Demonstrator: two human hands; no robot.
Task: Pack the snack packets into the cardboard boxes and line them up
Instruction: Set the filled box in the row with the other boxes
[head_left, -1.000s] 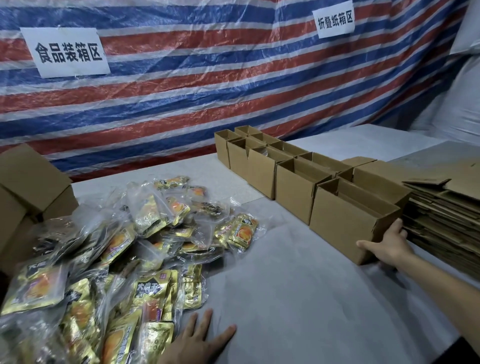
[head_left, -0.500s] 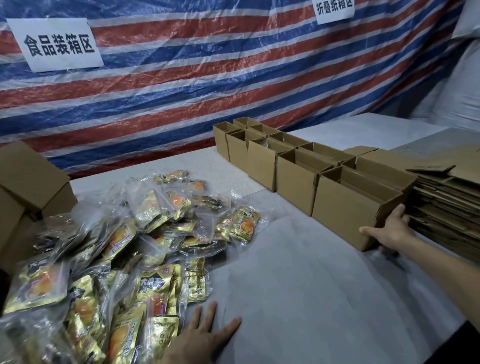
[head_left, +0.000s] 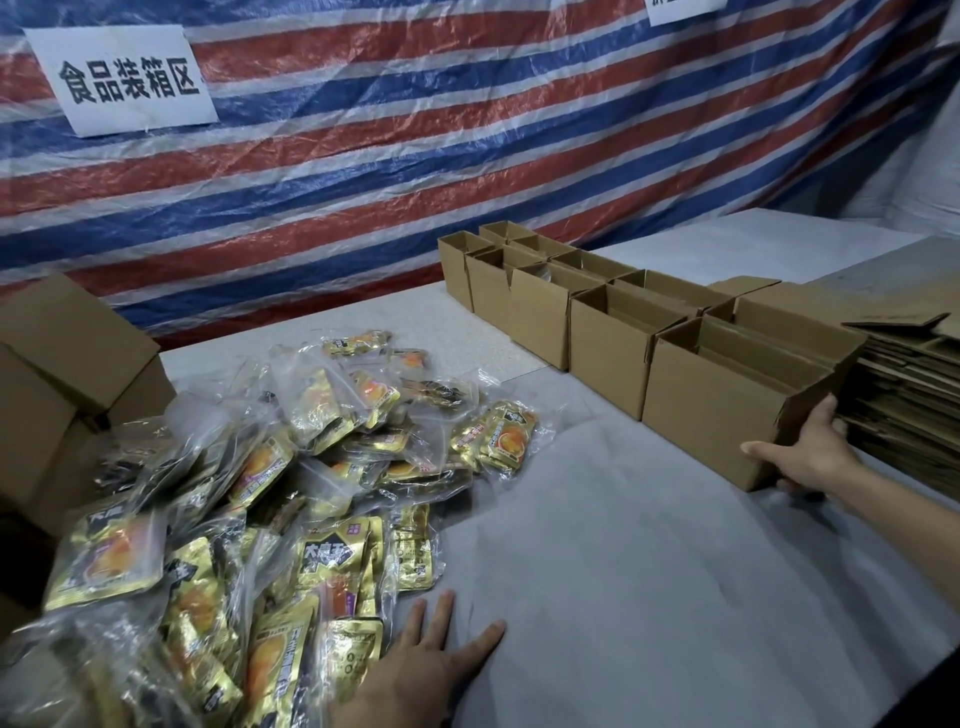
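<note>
Left hand (head_left: 415, 670): laid flat, fingers spread, nothing held, likely bracing.
Snack packets (head_left: 291, 467): heaped loose beside it, unpacked.
Right hand (head_left: 810, 457): curled round the nearest box (head_left: 727, 410) end, seemingly for aligning.
Box row (head_left: 545, 301): left open for filling.

Grey table (head_left: 597, 571), snack packets (head_left: 291, 478), open cardboard boxes (head_left: 613, 332), flattened cartons (head_left: 904, 395)

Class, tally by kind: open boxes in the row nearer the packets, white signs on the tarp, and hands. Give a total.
Open boxes, near row: 5
White signs: 2
Hands: 2, left hand and right hand gripping nearest box
Total: 9
</note>
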